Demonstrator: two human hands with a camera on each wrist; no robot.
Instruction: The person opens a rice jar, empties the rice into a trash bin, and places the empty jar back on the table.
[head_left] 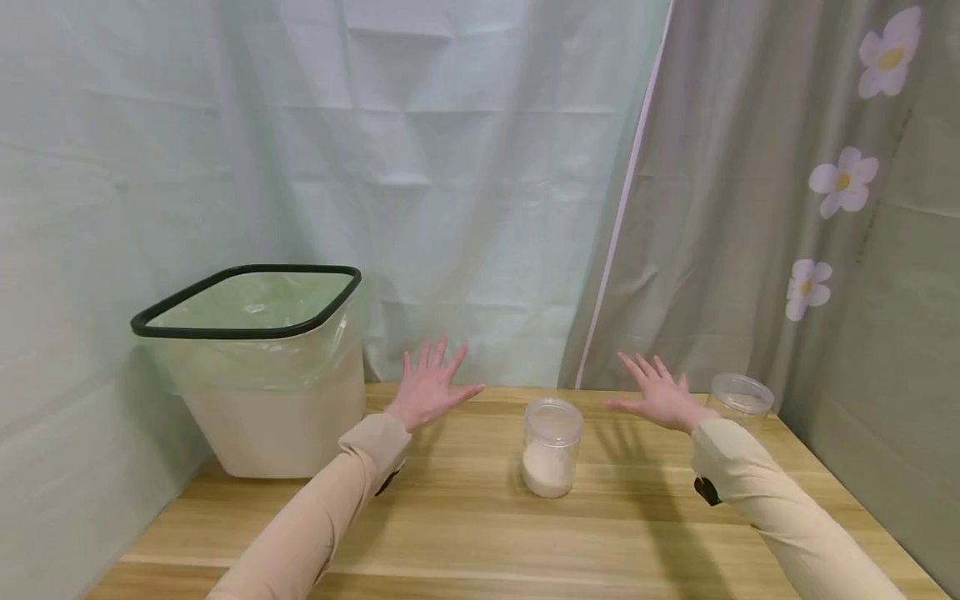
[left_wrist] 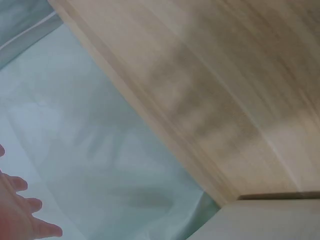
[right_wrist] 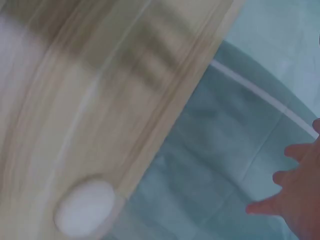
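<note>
A clear jar (head_left: 553, 450) partly filled with white powder or fine grains stands upright on the wooden table, between the two hands. To its left, the left hand (head_left: 427, 390) hovers over the table's far part with fingers spread, holding nothing. The right hand (head_left: 660, 397) is raised on the other side, fingers likewise spread and nothing in its grasp. Behind the right wrist stands a second clear jar (head_left: 741, 395), its lower part hidden by the sleeve. Only part of each hand shows in the wrist views, the left hand (left_wrist: 20, 207) and the right hand (right_wrist: 300, 192).
A white bin (head_left: 277, 425) with a black rim and a pale green liner stands at the table's left. Pale curtains (head_left: 465, 208) hang close behind the wooden table (head_left: 450, 533) and on both sides. White flowers (head_left: 843, 182) decorate the right curtain.
</note>
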